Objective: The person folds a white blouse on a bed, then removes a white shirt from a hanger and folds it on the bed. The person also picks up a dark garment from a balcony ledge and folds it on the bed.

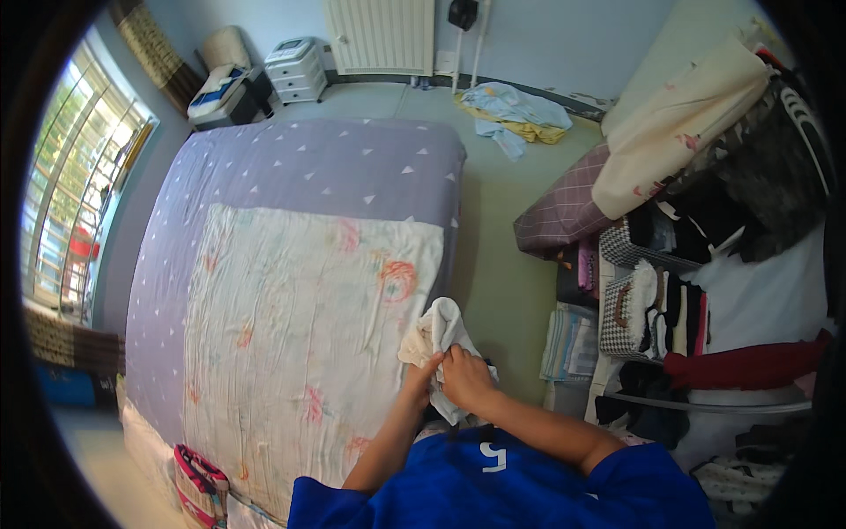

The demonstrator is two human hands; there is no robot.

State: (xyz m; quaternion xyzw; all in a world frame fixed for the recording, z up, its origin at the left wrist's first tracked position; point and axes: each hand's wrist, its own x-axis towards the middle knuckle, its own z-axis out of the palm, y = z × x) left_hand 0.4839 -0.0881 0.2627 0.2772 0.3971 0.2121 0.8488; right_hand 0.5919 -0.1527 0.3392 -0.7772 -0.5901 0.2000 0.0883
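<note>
A crumpled white and cream cloth (446, 323) is bunched up in front of me at the right edge of the bed. My left hand (426, 368) grips its near left side, fingers closed. Close beside it, my right hand (466, 381) has its fingers curled into the folds. Part of the cloth hangs down below my hands toward my body. What kind of cloth it is, I cannot make out. Under and left of it, a pale floral sheet (291, 309) lies wrinkled over the purple bed cover (326, 163) with white triangles.
Right of the bed runs a strip of green floor (498, 291). An open wardrobe with fabric baskets (624, 313) and hanging clothes stands at the right. A heap of blue and yellow cloth (520, 110) lies on the far floor. A pink bag (198, 485) sits at the lower left.
</note>
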